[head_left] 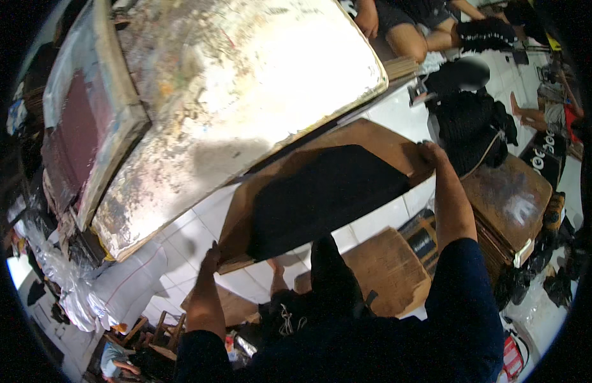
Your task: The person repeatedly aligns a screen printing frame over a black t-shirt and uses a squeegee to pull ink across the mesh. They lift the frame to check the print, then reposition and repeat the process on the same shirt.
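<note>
Brown board (379, 142) under black cloth (324, 195), gripped by left hand (211, 256), right hand (431, 155).

Brown wooden board (379, 137): flat, rectangular, held in the air at both ends, tilted so its far right corner sits higher than its near left corner. It hangs just beside the edge of the paint-stained worktable, over white floor tiles. 1 black folded garment (324, 198) lies flat on top of it, covering most of the face; bare wood shows along the left strip and the far right corner. The garment is plain, smooth, roughly rectangular, its edges following the board's.
</note>
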Demonstrator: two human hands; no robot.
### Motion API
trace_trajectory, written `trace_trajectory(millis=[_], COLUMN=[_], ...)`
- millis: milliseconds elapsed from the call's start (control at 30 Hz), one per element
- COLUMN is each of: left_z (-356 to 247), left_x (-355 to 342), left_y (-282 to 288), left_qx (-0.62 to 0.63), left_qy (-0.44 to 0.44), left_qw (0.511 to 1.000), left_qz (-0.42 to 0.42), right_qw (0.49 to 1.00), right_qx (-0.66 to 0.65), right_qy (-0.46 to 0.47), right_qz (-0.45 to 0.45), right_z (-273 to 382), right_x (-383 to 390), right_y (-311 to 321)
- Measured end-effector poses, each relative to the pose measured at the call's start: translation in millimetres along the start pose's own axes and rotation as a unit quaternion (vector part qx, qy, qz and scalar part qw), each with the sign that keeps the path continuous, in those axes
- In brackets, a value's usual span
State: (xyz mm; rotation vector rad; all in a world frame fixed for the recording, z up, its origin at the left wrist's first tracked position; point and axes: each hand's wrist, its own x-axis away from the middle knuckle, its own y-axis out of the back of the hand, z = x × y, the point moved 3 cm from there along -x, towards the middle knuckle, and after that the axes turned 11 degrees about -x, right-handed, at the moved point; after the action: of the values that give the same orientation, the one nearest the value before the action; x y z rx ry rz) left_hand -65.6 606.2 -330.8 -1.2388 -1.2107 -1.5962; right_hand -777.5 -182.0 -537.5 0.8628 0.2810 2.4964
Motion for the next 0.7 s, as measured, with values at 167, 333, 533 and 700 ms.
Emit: trace_trajectory(millis=[167,333,533,700], left_z=[-2.4,-19.5,-15.4,-27.3], left_x=[6.2,23.7,43.4,36.9], left_y=[-7.1,8.3,47.2,41.7], left_qx=[0.348,0.518,0.646,0.633], left_qy=[0.092,0.021,-0.062,-0.076], left_qw=[0.932,0.811,0.71,0.769], left_qz=[0.039,0.271,0.275,-0.046], right_qw=[0.96,0.947,0.755,0.631], right_qx=[-0.187,-0.025,-0.537,-0.663], right_qy=[-0.19,-0.32,-0.261,-0.236], right_qz=[-0.082,0.002,-0.271,-0.325], right_z=[69.6,235.4,326.6,350.4], right_x=[17.0,9.8,59.6,126.6], right_y=[0.2,20.7,-16.3,-118.1])
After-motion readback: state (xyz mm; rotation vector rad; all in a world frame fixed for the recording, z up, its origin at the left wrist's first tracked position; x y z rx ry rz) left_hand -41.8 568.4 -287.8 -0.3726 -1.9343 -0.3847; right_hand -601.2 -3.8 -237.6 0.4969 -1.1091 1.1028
